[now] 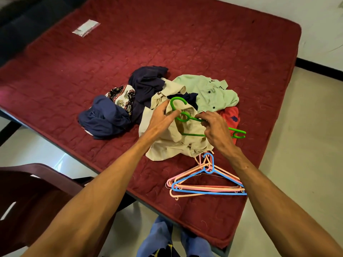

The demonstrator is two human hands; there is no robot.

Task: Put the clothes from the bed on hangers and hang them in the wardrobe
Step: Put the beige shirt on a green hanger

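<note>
A pile of clothes lies on the dark red mattress (185, 43): a cream shirt (167, 145), a pale green shirt (209, 91), navy garments (146, 82), a patterned piece (122, 97) and a red item (230, 115). A green hanger (178, 102) is partly inside the cream shirt, its hook sticking out at the collar. My left hand (161, 117) grips the cream shirt's collar beside the hook. My right hand (213, 127) holds the hanger's arm along with the cloth. Several spare hangers (206, 180), blue, pink and peach, lie near the bed's front edge.
A dark wooden chair (31, 197) stands at the lower left by the bed. A small white packet (86, 27) lies at the far left of the mattress. Pale tiled floor (306, 145) runs along the right side. The wardrobe is out of view.
</note>
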